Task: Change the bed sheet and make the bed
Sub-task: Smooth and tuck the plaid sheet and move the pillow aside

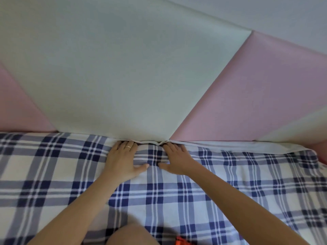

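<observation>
The bed sheet [177, 200], white with navy and grey checks, covered the lower half of the frame, its top edge bunched against the padded headboard [123, 76]. The left hand [123, 160] and right hand [177, 160] lay flat on it at centre, fingers extended and fingertips pressing that edge.

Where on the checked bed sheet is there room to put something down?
Flat blue-and-white checked bed sheet lies bare left of the left hand, and right of the right hand below the turned-back white edge. It is crowded mid-bed by the white-and-pink padded headboard, where both hands press.
</observation>
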`<state>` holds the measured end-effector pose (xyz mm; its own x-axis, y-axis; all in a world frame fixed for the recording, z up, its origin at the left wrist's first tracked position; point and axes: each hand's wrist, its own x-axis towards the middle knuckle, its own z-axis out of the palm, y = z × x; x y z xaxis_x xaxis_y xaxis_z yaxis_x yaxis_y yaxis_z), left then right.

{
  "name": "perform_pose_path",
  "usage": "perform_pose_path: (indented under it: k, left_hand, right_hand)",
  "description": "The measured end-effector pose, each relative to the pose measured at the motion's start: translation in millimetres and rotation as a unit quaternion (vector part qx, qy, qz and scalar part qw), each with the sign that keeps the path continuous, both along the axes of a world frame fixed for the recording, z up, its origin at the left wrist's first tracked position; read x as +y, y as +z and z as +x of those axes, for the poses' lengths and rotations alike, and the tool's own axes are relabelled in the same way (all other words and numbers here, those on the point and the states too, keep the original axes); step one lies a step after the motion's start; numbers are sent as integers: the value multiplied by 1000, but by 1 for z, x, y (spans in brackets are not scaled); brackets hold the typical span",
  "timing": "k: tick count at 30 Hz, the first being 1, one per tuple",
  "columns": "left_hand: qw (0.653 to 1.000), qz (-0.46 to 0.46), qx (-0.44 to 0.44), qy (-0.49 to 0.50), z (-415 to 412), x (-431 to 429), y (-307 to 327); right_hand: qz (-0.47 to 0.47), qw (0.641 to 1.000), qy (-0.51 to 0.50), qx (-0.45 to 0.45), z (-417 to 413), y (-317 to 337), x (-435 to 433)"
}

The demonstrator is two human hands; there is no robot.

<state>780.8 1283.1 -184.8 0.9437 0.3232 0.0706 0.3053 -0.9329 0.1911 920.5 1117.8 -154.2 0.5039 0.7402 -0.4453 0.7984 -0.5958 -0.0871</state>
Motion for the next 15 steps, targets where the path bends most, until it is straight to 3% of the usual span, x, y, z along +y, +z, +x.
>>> perform_pose_path:
  k: [5,9,15]
  left_hand:
    - [1000,0,21,19,12,1,11]
    - [997,-29,65,21,23,5,25]
    - [987,-47,148,-39,9,13,30]
  right_hand:
    - [-46,998,-30,7,5,9,19]
    - [-97,981,-107,125,20,25,56]
    - [-166,964,-124,164,30,18,63]
